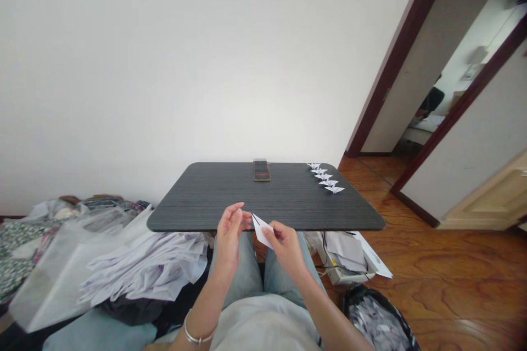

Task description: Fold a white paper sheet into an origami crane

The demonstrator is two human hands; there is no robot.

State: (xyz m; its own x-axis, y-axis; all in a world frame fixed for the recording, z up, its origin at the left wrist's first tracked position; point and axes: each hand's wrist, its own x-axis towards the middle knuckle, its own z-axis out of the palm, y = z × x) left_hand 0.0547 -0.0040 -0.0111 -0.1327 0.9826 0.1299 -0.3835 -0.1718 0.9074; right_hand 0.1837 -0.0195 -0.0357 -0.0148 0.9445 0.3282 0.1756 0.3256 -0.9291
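Observation:
A small folded piece of white paper [262, 230] hangs in the air just in front of the near edge of the dark table [206, 203]. My right hand [287, 246] pinches its lower right side. My left hand [230, 230] has its fingertips pressed on the paper's pointed left tip. Both hands are over my lap, a little below the tabletop.
Several folded white paper figures [326, 177] stand in a row at the table's far right. A phone [262, 170] lies at the far middle edge. Crumpled white paper and bags [140, 266] pile at my left; a black bin of paper scraps [379, 321] and a box of sheets [349, 255] sit at my right.

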